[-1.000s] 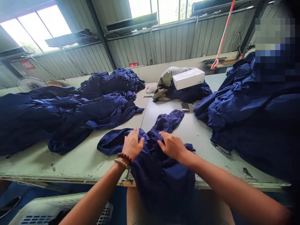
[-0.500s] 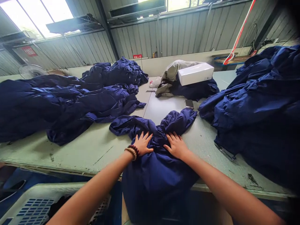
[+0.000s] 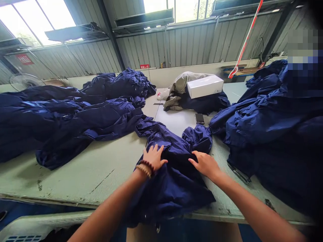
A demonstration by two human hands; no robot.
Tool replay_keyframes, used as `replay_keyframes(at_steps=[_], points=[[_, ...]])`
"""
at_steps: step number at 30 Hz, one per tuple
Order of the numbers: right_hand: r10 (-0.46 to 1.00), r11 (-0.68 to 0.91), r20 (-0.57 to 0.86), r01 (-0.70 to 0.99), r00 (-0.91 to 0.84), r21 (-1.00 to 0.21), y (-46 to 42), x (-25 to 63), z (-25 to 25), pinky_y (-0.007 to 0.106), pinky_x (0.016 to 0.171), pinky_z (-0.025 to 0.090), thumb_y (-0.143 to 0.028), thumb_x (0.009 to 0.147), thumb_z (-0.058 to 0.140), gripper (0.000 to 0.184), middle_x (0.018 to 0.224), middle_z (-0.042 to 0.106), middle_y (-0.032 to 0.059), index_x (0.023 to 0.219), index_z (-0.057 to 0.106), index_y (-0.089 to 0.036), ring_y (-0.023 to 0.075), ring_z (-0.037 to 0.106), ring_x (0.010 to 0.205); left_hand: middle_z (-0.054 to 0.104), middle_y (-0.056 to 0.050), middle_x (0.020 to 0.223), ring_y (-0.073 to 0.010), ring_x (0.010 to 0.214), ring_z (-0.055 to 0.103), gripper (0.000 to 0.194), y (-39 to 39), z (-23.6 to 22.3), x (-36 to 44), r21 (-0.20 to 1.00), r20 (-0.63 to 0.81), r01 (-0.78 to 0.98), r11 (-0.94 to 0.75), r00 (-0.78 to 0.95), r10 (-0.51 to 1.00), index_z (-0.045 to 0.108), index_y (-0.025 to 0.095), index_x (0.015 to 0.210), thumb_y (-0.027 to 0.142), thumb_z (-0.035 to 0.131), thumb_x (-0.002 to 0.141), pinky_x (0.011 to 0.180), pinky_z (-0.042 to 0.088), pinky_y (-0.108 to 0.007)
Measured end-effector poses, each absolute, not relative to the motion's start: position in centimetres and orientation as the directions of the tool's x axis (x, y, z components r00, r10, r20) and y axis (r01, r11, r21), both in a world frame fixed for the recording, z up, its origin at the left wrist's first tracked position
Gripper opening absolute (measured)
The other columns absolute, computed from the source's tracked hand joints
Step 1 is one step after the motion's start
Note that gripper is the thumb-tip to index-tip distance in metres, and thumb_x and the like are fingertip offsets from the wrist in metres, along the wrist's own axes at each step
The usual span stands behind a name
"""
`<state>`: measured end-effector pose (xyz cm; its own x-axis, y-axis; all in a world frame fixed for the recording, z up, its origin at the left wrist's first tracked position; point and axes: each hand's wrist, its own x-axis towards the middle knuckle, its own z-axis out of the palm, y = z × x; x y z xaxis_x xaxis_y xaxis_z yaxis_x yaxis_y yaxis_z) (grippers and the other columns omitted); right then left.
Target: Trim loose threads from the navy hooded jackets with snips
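Note:
A crumpled navy work garment [image 3: 174,181] lies at the table's front edge, its lower part hanging over. My left hand [image 3: 154,158] rests flat on it, fingers spread, with beaded bracelets [image 3: 144,169] on the wrist. My right hand [image 3: 204,164] lies on the garment's right side with straight fingers, not gripping. A bunched sleeve [image 3: 198,138] rises beyond that hand, and another strip of cloth [image 3: 148,127] runs up to the left and touches the pile there.
Large navy garment piles [image 3: 75,124] [image 3: 272,124] flank me on the pale green table [image 3: 88,174]. At the back are a white box [image 3: 205,86], a phone [image 3: 199,118] and beige cloth [image 3: 181,84]. Scissors [image 3: 238,174] lie by the right pile.
The garment has shifted right and spread out, its left part now reaching the left pile. My hands have moved apart, and the right hand has slid rightward. The view has also shifted slightly.

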<state>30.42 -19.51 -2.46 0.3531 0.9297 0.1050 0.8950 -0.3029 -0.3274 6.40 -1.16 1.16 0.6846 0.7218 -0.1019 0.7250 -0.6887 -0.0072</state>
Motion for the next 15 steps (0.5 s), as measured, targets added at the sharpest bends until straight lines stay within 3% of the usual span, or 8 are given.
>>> replay_keyframes(at_steps=[2, 4, 7, 10, 12, 15], points=[[0.886, -0.348, 0.132, 0.825, 0.445, -0.445, -19.8, 32.3, -2.1, 0.036, 0.090, 0.055, -0.060, 0.110, 0.049, 0.050, 0.119, 0.080, 0.0120, 0.138, 0.064, -0.021, 0.0288, 0.078, 0.109, 0.026, -0.026, 0.179, -0.0584, 0.162, 0.024, 0.116, -3.1, 0.8, 3.5, -0.004, -0.158, 0.817, -0.576, 0.568, 0.808, 0.031, 0.026, 0.175, 0.085, 0.067, 0.082, 0.122, 0.014, -0.085], [0.807, -0.454, 0.118, 0.736, 0.578, -0.502, -19.7, 34.0, -1.9, 0.038, 0.089, 0.055, -0.068, 0.108, 0.046, 0.063, 0.117, 0.080, 0.0135, 0.147, 0.057, -0.020, 0.0299, 0.078, 0.105, 0.019, -0.027, 0.180, -0.0609, 0.163, 0.018, 0.124, -4.6, 0.0, 1.4, 0.013, -0.257, 0.846, -0.534, 0.519, 0.816, 0.026, 0.028, 0.176, 0.092, 0.066, 0.077, 0.124, 0.014, -0.083], [0.695, -0.679, -0.046, 0.632, 0.718, -0.374, -19.0, 36.1, -2.0, 0.046, 0.091, 0.055, -0.077, 0.100, 0.054, 0.084, 0.125, 0.076, 0.0263, 0.151, 0.054, -0.011, 0.0409, 0.075, 0.115, 0.012, -0.022, 0.183, -0.0587, 0.165, 0.009, 0.121, -5.1, -1.4, 0.8, 0.082, -0.325, 0.780, -0.621, 0.610, 0.723, 0.026, 0.031, 0.176, 0.090, 0.067, 0.078, 0.129, 0.013, -0.075], [0.683, -0.726, -0.204, 0.621, 0.702, -0.295, -18.5, 37.5, -2.3, 0.046, 0.087, 0.056, -0.073, 0.097, 0.063, 0.069, 0.120, 0.077, 0.0284, 0.127, 0.070, -0.011, 0.0445, 0.075, 0.115, 0.008, -0.019, 0.184, -0.0580, 0.166, 0.002, 0.126, -3.6, -2.0, 2.5, 0.135, -0.334, 0.703, -0.698, 0.695, 0.636, 0.025, 0.034, 0.176, 0.088, 0.075, 0.073, 0.130, 0.012, -0.074], [0.714, -0.692, -0.179, 0.644, 0.677, -0.328, -18.4, 38.0, -2.3, 0.041, 0.085, 0.055, -0.063, 0.099, 0.064, 0.051, 0.117, 0.079, 0.0223, 0.119, 0.074, -0.017, 0.0399, 0.077, 0.112, 0.010, -0.017, 0.184, -0.0562, 0.167, 0.002, 0.119, -2.0, -2.0, 4.0, 0.149, -0.329, 0.651, -0.744, 0.743, 0.583, 0.026, 0.036, 0.175, 0.082, 0.076, 0.078, 0.131, 0.013, -0.074], [0.723, -0.656, -0.063, 0.655, 0.688, -0.375, -18.9, 38.4, -1.4, 0.037, 0.086, 0.053, -0.052, 0.106, 0.056, 0.039, 0.116, 0.080, 0.0161, 0.125, 0.072, -0.022, 0.0342, 0.077, 0.111, 0.016, -0.014, 0.184, -0.0513, 0.168, 0.009, 0.096, -0.5, -2.2, 5.7, 0.154, -0.307, 0.584, -0.797, 0.795, 0.523, 0.032, 0.037, 0.174, 0.068, 0.070, 0.092, 0.132, 0.015, -0.071]])
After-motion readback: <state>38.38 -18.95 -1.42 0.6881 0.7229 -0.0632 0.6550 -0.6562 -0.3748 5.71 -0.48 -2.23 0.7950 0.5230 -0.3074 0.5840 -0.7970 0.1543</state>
